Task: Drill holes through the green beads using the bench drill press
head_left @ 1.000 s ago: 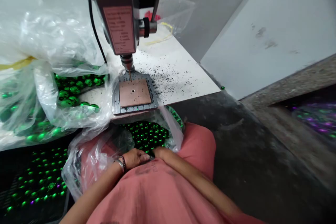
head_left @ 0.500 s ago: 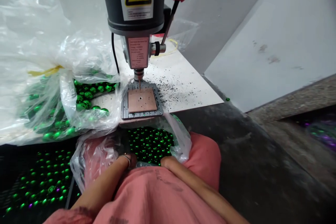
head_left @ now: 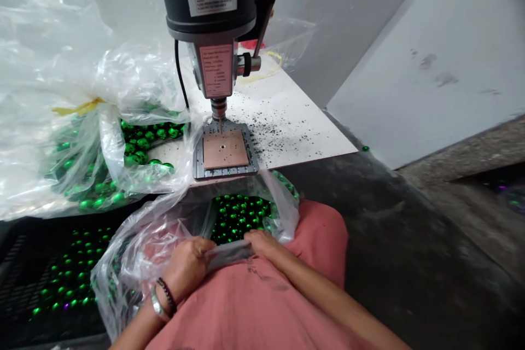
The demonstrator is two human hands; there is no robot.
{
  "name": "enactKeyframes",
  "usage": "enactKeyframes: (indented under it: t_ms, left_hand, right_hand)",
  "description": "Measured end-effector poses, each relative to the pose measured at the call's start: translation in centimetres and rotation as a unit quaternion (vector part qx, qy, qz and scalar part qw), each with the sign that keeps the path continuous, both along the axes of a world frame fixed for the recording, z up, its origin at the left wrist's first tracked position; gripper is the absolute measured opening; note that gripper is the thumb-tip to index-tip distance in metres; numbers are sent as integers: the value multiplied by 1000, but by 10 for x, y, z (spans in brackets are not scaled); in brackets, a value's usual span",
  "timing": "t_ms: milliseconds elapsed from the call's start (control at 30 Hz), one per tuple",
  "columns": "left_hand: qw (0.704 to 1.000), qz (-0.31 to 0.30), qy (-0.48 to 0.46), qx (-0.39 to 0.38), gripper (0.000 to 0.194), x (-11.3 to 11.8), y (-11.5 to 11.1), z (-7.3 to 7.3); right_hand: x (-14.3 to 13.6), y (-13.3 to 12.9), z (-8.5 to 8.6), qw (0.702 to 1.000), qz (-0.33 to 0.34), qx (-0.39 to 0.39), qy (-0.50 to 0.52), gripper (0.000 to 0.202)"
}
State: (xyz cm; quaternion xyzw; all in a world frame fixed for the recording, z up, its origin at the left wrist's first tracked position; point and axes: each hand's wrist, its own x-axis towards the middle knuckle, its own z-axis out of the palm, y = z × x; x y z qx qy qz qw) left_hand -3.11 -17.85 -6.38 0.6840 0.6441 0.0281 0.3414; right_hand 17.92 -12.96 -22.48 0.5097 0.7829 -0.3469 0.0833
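Observation:
My left hand [head_left: 189,260], with a dark bead bracelet and a silver bangle at the wrist, is closed on the near rim of a clear plastic bag [head_left: 229,255]. My right hand [head_left: 261,241] grips the same rim a little further right, so the edge is stretched between them. The bag lies in the lap, its mouth open below the table edge. Inside it are shiny green balls [head_left: 241,215]. Just beyond stands a drill press [head_left: 215,65], its bit [head_left: 221,126] over a small holed wooden block [head_left: 225,150] on the metal base.
Another plastic bag [head_left: 110,136] of green balls, tied with yellow, lies on the white table [head_left: 303,136] at left. Dark shavings are scattered right of the drill. A black crate [head_left: 16,284] holding green balls stands at lower left. One ball [head_left: 366,149] rests near the wall.
My left hand has come up from inside the bag's mouth to its near rim. Both hands have risen slightly, drawing the rim taut. The camera view has shifted a little.

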Motion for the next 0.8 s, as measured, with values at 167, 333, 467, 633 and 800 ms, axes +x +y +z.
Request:
enactKeyframes:
  t_ms: [167,333,467,633,800]
  left_hand:
    - [984,-30,-11,177,34,-19,-5,31]
    - [991,1,-1,131,33,-43,-9,27]
    - [997,-22,-50,-61,37,-70,-6,20]
    - [998,52,28,-32,53,-64,40,31]
    - [980,15,185,-67,30,-9,86,-12]
  right_hand:
    - [11,-5,30,998,13,62,-2,36]
    - [7,-8,36,995,43,85,16,34]
    - [1,-8,33,992,106,59,34,34]
    - [-1,-10,34,982,174,10,71,32]
    - [-2,-8,36,984,165,-13,69,33]
